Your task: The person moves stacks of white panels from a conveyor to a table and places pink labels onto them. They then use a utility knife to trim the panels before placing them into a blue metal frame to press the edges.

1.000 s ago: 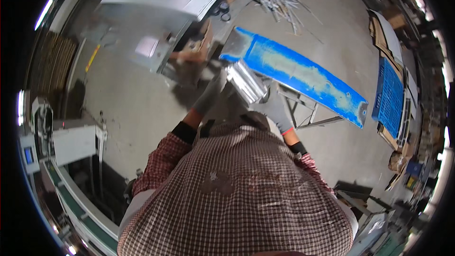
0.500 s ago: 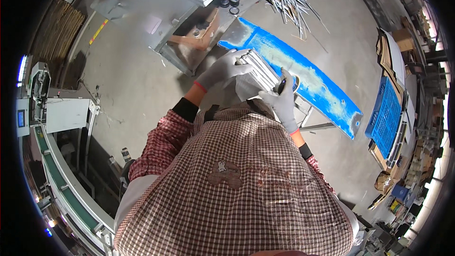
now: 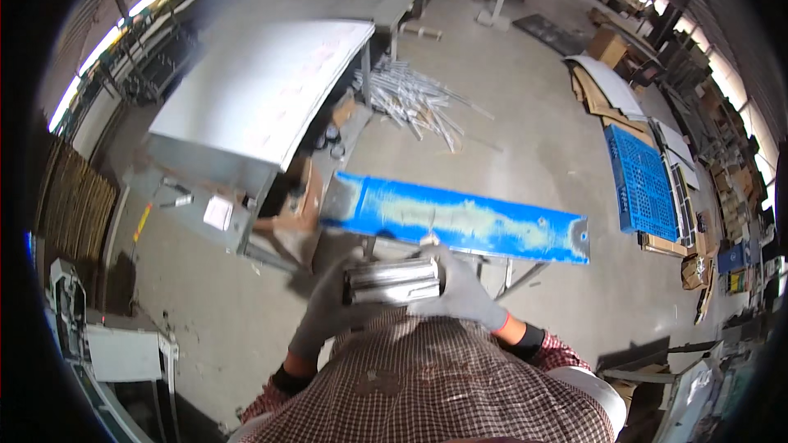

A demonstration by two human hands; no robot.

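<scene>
A stack of short, silvery-white strips (image 3: pixel 396 282) is held level in front of my apron. My left hand (image 3: pixel 323 308), in a grey glove, grips the stack's left end. At the right end, my gloved right hand (image 3: pixel 465 290) closes round it, with the thumb along the near side. Motion blurs the strips and the left fingers, so their exact kind is hard to make out. Just beyond the hands lies a long blue board (image 3: pixel 468 215) with worn, pale patches, raised on a metal frame.
A table with white sheets (image 3: pixel 271 82) stands at the far left, an open cardboard box (image 3: pixel 305 197) below its near corner. Thin metal rods (image 3: pixel 402 92) lie heaped on the floor beyond. At right are a blue plastic pallet (image 3: pixel 644 180) and cardboard sheets (image 3: pixel 584 92).
My view has tilted up and turned, bringing more of the hall into sight. The stack has gone from slanted to nearly level, still between both hands.
</scene>
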